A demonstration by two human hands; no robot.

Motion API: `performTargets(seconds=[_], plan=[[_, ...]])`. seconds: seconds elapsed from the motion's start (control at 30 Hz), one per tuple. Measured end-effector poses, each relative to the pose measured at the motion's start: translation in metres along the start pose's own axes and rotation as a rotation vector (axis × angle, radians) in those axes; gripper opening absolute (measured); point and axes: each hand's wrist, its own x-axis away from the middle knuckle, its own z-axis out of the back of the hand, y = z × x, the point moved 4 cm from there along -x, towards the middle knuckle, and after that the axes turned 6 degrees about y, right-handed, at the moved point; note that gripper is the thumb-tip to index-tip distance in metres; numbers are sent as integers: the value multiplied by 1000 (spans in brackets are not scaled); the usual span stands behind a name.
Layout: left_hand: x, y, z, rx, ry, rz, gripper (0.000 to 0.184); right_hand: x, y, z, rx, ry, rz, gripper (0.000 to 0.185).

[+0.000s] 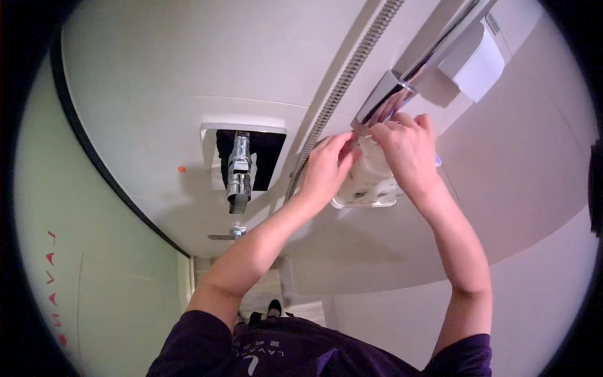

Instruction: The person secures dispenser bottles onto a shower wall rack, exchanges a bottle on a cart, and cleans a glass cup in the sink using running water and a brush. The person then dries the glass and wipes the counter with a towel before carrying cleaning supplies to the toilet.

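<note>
Both my hands are raised to a white container with dark printed marks (372, 176) on the shower wall, just below the chrome end of a rail (386, 97). My left hand (328, 166) is at its left side, with fingers bent and thumb close to them. My right hand (405, 147) is closed at its top right, the fingertips pressed together near the rail's end. Whatever lies between the fingers is too small and covered to make out. A white rim (364, 204) shows under the container.
A ribbed metal shower hose (352, 69) runs down left of my hands. Further left is a chrome mixer tap (240, 169) on a square plate. A white wall-mounted holder (477, 66) sits at upper right. Green-tinted glass with red lettering (50, 276) stands at left.
</note>
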Motion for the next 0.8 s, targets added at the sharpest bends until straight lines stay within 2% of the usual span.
performTargets(seconds=[0.23, 0.33, 0.4, 0.43, 0.5, 0.53, 0.6, 0.63, 0.7, 0.73, 0.8], plan=[[2, -7, -7, 6, 44, -74, 32, 6, -7, 2, 111, 1, -125, 13], [1, 2, -2, 55, -9, -22, 32, 11, -5, -4, 59, 10, -177, 15], [0, 17, 2, 52, -84, 5, 31, 13, -12, 13, -69, 138, -124, 16], [0, 21, 2, 17, -56, -89, 30, 16, -16, 24, -126, 202, -100, 17], [6, 27, 3, -48, -16, -279, 29, 24, -25, 32, -233, 146, -26, 18], [9, 35, 5, -54, -30, -274, 27, 29, -25, 36, -285, 148, -28, 20], [15, 32, 2, -136, -72, -283, 14, 41, -14, 45, -425, 48, -99, 22], [17, 33, 5, -109, -120, -198, 10, 47, -8, 47, -501, 5, -131, 23], [19, 36, 11, -65, -204, -19, 8, 67, 30, 52, -445, 220, -312, 21], [18, 36, 11, -41, -203, -17, 9, 76, 50, 55, -419, 326, -396, 20], [21, 34, 11, 5, -205, 1, 14, 89, 84, 48, -428, 149, -761, 24]])
